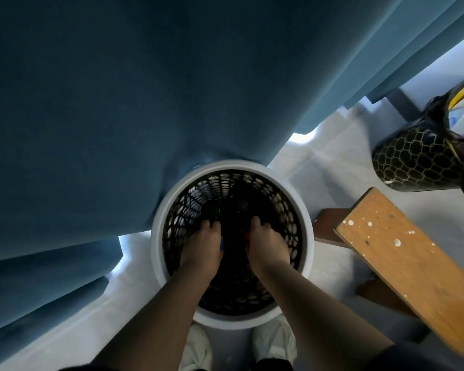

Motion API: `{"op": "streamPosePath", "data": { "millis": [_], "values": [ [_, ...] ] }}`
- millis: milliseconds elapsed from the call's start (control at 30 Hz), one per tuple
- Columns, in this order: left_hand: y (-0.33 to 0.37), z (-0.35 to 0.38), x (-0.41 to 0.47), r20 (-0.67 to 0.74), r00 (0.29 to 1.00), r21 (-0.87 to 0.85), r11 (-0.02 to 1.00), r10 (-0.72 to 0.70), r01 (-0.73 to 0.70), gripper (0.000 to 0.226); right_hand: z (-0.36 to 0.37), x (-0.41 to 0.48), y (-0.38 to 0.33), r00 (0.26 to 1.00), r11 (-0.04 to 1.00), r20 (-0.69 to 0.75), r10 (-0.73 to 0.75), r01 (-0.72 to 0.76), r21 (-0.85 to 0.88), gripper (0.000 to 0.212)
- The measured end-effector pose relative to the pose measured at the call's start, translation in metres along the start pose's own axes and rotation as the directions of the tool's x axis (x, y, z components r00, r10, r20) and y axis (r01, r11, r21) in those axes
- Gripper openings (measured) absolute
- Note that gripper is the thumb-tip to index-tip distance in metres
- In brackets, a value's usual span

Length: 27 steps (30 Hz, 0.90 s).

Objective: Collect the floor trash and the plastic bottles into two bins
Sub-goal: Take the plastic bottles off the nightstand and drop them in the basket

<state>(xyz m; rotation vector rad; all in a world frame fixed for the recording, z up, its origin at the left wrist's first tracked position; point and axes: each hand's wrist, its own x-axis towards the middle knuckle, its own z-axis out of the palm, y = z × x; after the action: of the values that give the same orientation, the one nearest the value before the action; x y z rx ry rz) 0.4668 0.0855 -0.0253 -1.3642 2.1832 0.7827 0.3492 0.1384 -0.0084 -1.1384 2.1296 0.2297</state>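
Observation:
A round bin (307, 220) with a white rim and a black mesh wall stands on the floor right in front of me. Both my hands are down inside it. My left hand (202, 246) grips a dark bottle with a blue label, whose black cap (210, 210) points into the bin. My right hand (268, 246) grips a second dark bottle with a red label, its cap (241, 204) also pointing down. The bottles' bodies are mostly hidden by my hands and the dark inside. A second bin (418, 162), black with a gold honeycomb pattern and a black liner, stands at the right.
A big blue curtain (118, 103) hangs over the left and top, touching the white-rimmed bin's far side. A paint-spattered wooden stool (402, 263) stands at the right, close to the bin. Pale floor (340, 167) lies between the two bins. My white shoes (275, 341) are under the near rim.

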Motion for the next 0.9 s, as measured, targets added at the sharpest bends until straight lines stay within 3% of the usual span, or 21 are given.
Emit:
{"op": "streamPosePath", "data": {
  "millis": [467,767,900],
  "values": [
    [-0.007,0.005,0.006,0.051,0.999,0.221,0.975,0.018,-0.029,0.037,0.009,0.010,0.009,1.000,0.999,0.020,0.017,-0.016,-0.048,0.035],
    [-0.008,-0.001,-0.004,0.025,1.000,0.229,0.973,0.012,-0.017,0.039,0.000,0.003,0.012,0.999,0.997,0.001,0.050,-0.050,-0.062,0.032],
    [-0.001,-0.039,-0.042,-0.004,0.999,0.250,0.967,0.045,-0.042,0.036,-0.031,-0.035,0.008,1.000,0.994,-0.008,-0.013,0.012,-0.105,0.040]
  ]
}}
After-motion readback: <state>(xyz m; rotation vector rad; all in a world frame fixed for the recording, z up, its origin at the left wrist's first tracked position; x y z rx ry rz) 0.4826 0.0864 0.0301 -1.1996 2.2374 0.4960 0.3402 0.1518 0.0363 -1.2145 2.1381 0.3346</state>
